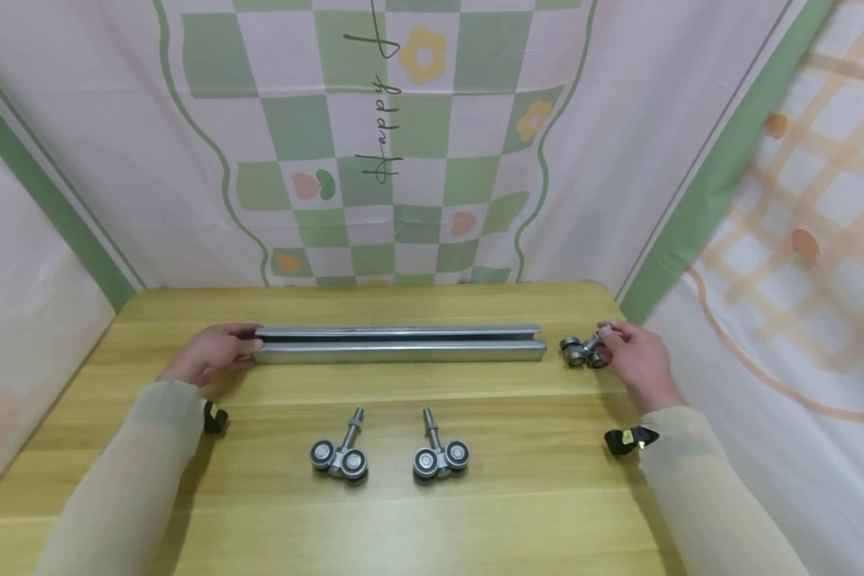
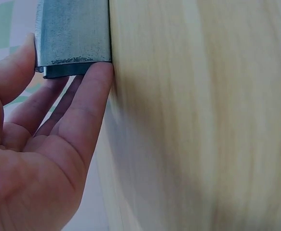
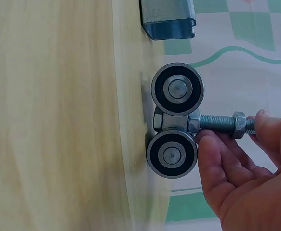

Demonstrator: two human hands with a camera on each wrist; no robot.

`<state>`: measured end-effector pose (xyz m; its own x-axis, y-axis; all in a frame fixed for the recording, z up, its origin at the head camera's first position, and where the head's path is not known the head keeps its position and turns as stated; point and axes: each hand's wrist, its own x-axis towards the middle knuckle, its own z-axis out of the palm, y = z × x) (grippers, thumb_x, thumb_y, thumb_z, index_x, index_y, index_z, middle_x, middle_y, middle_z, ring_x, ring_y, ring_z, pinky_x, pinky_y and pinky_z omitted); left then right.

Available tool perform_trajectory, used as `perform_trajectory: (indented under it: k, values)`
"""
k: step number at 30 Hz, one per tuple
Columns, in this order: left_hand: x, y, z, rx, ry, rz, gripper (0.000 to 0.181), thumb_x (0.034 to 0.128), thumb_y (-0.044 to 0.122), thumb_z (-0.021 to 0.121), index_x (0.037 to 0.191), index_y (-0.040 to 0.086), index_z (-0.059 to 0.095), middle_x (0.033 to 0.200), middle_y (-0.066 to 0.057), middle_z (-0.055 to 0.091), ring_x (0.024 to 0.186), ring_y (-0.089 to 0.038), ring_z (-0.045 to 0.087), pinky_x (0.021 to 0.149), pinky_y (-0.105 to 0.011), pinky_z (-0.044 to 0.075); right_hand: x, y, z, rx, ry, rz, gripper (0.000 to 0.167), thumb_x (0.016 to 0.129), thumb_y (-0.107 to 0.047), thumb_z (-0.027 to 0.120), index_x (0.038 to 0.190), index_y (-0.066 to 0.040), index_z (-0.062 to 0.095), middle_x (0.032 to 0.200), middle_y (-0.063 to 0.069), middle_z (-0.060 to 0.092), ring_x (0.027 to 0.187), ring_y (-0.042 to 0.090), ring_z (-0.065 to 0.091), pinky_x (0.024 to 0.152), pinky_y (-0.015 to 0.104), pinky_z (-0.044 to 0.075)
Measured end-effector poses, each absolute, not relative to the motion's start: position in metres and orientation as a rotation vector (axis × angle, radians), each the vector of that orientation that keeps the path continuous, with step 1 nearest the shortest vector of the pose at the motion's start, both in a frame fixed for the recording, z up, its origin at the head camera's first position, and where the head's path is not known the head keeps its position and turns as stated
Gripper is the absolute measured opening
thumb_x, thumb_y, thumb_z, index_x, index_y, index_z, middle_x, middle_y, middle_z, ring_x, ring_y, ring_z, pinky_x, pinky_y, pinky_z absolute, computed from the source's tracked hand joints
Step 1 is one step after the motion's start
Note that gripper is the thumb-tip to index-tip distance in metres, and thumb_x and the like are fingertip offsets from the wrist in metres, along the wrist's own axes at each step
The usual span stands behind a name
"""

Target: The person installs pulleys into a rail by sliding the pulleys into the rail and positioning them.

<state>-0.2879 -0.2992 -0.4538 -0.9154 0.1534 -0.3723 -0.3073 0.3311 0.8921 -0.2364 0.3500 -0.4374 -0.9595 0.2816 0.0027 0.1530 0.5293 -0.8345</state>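
Likely loading: your left hand, fingers extended, touches the channel rail near the table's far edge; right hand pinches a roller trolley, near far-right corner. Next probably wants wheels aligned.

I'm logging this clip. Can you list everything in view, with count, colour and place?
Table: 1, light wood, below everything else listed except the cloth
Rail: 1, silver, lying across the table
Rollers: 3, silver and black, two nearer the wearer than the rail, one just past its right end
Patterned cloth: piece count unclear, mostly white, green and orange, behind and beside the table
Sleeves: 2, beige, entering at the bottom
Small devices: 2, black with yellow marks, at the sleeve ends
Left hand: 1, bare, holding the rail's left end
Right hand: 1, bare, pinching the third roller
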Motion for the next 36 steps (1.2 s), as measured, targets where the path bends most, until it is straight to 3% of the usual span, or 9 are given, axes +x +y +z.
perform_trajectory:
  k: [10,22,29,36]
  values:
    - [-0.287,-0.297,-0.454,-0.132,2.212,1.626,0.062,0.1029,0.006,0.055,0.154,-0.007,0.023,0.156,-0.029,0.024,0.137,-0.041,0.033,0.104,-0.04,0.046,-0.244,0.34,-0.439,-0.245,-2.705,1.131,0.039,0.106,-0.03,0.05,0.129,-0.001,0.064,0.105,0.019,0.068,0.086,0.027,0.062,0.06,0.025,0.053]
    - [-0.286,-0.298,-0.454,-0.153,2.17,1.669,0.061,0.1032,0.006,0.054,0.154,-0.006,0.024,0.157,-0.027,0.024,0.136,-0.038,0.033,0.107,-0.043,0.043,-0.249,0.331,-0.44,-0.166,-2.746,1.043,0.037,0.106,-0.026,0.051,0.129,-0.001,0.064,0.097,0.018,0.07,0.079,0.027,0.064,0.058,0.03,0.053]
    - [-0.287,-0.299,-0.455,-0.141,2.168,1.67,0.061,0.103,0.005,0.054,0.154,-0.007,0.022,0.156,-0.029,0.024,0.137,-0.04,0.032,0.106,-0.043,0.043,-0.255,0.318,-0.438,-0.16,-2.758,1.095,0.034,0.105,-0.025,0.052,0.128,-0.002,0.065,0.096,0.018,0.071,0.077,0.026,0.063,0.053,0.027,0.05]
    - [-0.286,-0.299,-0.455,-0.136,2.164,1.672,0.062,0.103,0.005,0.054,0.155,-0.006,0.022,0.157,-0.029,0.022,0.138,-0.041,0.032,0.106,-0.042,0.044,-0.257,0.311,-0.437,-0.162,-2.762,1.078,0.034,0.106,-0.025,0.051,0.127,-0.002,0.066,0.097,0.017,0.07,0.079,0.024,0.063,0.055,0.027,0.051]
